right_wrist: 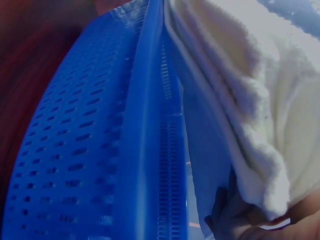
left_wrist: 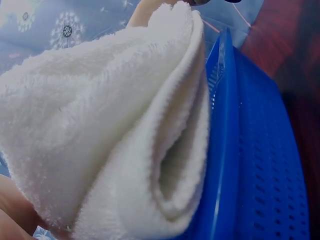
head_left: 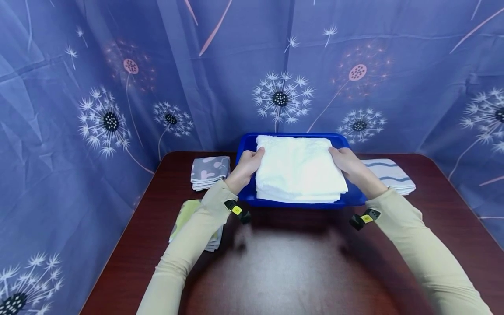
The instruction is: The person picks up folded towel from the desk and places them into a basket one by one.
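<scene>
A folded white towel (head_left: 297, 168) is held between both hands over a blue plastic basket (head_left: 247, 141). My left hand (head_left: 249, 164) grips its left edge, thumb on top and the other fingers hidden underneath. On the opposite edge my right hand (head_left: 348, 162) grips in the same way; in the right wrist view its fingers (right_wrist: 235, 215) curl under the towel's layers. The left wrist view shows the white towel (left_wrist: 100, 125) as thick folded layers close over the basket's rim (left_wrist: 227, 125).
Left of the basket lies a folded grey and pink towel (head_left: 210, 170). Nearer, partly behind the left forearm, is a yellow-green towel (head_left: 188, 211). A white towel with grey stripes (head_left: 387, 175) lies at the basket's right. A blue dandelion-print curtain (head_left: 220, 87) hangs behind the brown table (head_left: 149, 232).
</scene>
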A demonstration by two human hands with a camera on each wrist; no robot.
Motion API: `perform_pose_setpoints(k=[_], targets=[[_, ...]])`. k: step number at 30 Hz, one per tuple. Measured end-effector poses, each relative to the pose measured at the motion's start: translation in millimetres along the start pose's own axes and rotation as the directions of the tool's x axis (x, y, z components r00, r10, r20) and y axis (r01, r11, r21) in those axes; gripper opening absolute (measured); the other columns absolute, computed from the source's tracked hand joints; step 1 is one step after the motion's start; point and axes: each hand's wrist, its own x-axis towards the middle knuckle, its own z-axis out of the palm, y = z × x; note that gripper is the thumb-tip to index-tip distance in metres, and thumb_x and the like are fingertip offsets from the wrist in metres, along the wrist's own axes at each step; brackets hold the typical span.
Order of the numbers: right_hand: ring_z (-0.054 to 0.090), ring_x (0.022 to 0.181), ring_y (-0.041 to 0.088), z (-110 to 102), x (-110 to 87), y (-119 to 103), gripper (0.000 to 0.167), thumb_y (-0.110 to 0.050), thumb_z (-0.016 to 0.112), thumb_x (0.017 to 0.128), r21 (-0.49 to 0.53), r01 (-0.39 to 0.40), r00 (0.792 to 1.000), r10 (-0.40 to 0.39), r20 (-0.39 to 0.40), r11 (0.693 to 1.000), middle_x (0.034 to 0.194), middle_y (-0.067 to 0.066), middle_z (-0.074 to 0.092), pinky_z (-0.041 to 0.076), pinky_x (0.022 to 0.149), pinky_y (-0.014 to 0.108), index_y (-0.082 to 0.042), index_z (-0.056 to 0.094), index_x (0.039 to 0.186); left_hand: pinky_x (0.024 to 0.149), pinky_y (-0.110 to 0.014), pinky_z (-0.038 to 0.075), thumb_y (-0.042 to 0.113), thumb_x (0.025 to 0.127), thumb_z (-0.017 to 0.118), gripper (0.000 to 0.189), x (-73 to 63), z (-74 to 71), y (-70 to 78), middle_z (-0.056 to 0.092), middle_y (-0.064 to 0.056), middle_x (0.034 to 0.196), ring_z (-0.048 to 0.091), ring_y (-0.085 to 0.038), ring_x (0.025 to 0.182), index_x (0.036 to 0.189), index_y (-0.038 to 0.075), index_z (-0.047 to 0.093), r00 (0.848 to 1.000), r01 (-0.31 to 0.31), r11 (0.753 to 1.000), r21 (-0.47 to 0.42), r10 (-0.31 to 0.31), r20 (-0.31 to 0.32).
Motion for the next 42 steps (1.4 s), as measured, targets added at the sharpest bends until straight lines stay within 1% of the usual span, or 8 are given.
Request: perform_pose_setpoints(k=[5,12,16,19,24,33,37,42], targets=[[0.056,0.074,0.004,-3.0,9.0,-1.2,0.063,-0.037,0.015,0.105,0.020,-0.043,0.998,0.042,0.036,0.999,0.100,0.004,0.050,0.051,0.072,0.022,0.011,0.019,0.146,0.049,-0.023,0.028,0.035,0.102,0.044,0.049,6.0,0.9,1.7,0.029,0.004,0.054,0.029,-0.009,0.045,0.060,0.013,0.035,1.000,0.025,1.000,0.002,-0.025,-0.009],[0.056,0.072,0.002,-5.8,18.4,2.3,0.058,-0.034,0.017,0.106,0.058,-0.056,0.995,0.051,0.088,0.997,0.086,-0.006,0.053,0.051,0.072,0.022,0.011,0.025,0.142,0.051,-0.023,0.033,0.033,0.102,0.045,0.045,12.5,-1.0,-1.2,0.035,0.003,0.056,0.038,-0.010,0.049,0.063,0.012,0.040,0.999,0.046,0.999,-0.026,-0.046,0.026],[0.056,0.074,0.002,-8.8,21.9,1.6,0.058,-0.033,0.019,0.106,0.059,-0.064,0.993,0.058,0.099,0.996,0.090,-0.005,0.052,0.051,0.073,0.022,0.011,0.023,0.144,0.058,-0.022,0.043,0.030,0.102,0.044,0.034,18.1,-1.1,-0.5,0.046,0.000,0.068,0.049,-0.010,0.061,0.080,0.006,0.052,0.997,0.061,0.996,-0.067,-0.058,0.046],[0.056,0.077,0.001,-10.3,25.6,1.1,0.060,-0.033,0.020,0.106,0.068,-0.075,0.992,0.068,0.107,0.995,0.099,-0.001,0.051,0.051,0.075,0.021,0.010,0.019,0.147,0.068,-0.024,0.049,0.029,0.103,0.044,0.034,21.9,0.0,0.7,0.052,-0.002,0.084,0.054,-0.012,0.073,0.109,-0.002,0.057,0.996,0.079,0.993,-0.086,-0.075,0.055],[0.055,0.080,0.000,-9.7,32.6,0.1,0.061,-0.031,0.020,0.106,0.107,-0.111,0.987,0.097,0.124,0.988,0.116,0.006,0.045,0.051,0.077,0.020,0.009,0.010,0.150,0.088,-0.033,0.050,0.026,0.103,0.042,0.047,27.0,1.0,0.9,0.051,-0.006,0.102,0.053,-0.016,0.088,0.137,-0.006,0.043,0.991,0.120,0.986,-0.114,-0.113,0.065],[0.051,0.077,0.003,-7.6,40.5,-5.7,0.052,-0.023,0.023,0.105,0.125,-0.145,0.985,0.132,0.107,0.981,0.099,0.000,0.046,0.048,0.075,0.022,0.006,0.017,0.148,0.101,-0.038,0.042,0.021,0.103,0.040,0.050,36.4,1.9,1.5,0.044,-0.013,0.127,0.046,-0.021,0.106,0.144,-0.005,0.030,0.989,0.132,0.988,-0.082,-0.126,0.073],[0.050,0.092,0.009,-3.5,42.1,-7.4,0.055,-0.022,0.023,0.105,0.114,-0.156,0.982,0.141,0.125,0.981,0.112,0.006,0.044,0.046,0.086,0.028,0.006,0.011,0.151,0.114,-0.041,0.031,0.017,0.103,0.039,0.057,41.1,2.5,0.5,0.029,-0.016,0.151,0.036,-0.025,0.130,0.151,-0.004,0.017,0.985,0.152,0.986,-0.067,-0.146,0.086],[0.049,0.088,0.011,-0.5,45.2,-9.1,0.054,-0.024,0.026,0.105,0.093,-0.185,0.975,0.171,0.138,0.978,0.106,0.006,0.044,0.047,0.084,0.032,0.003,0.014,0.150,0.106,-0.035,0.033,0.009,0.100,0.037,0.061,45.6,1.7,-0.8,0.022,-0.016,0.155,0.032,-0.025,0.128,0.153,-0.001,0.008,0.974,0.195,0.980,-0.043,-0.189,0.123]])
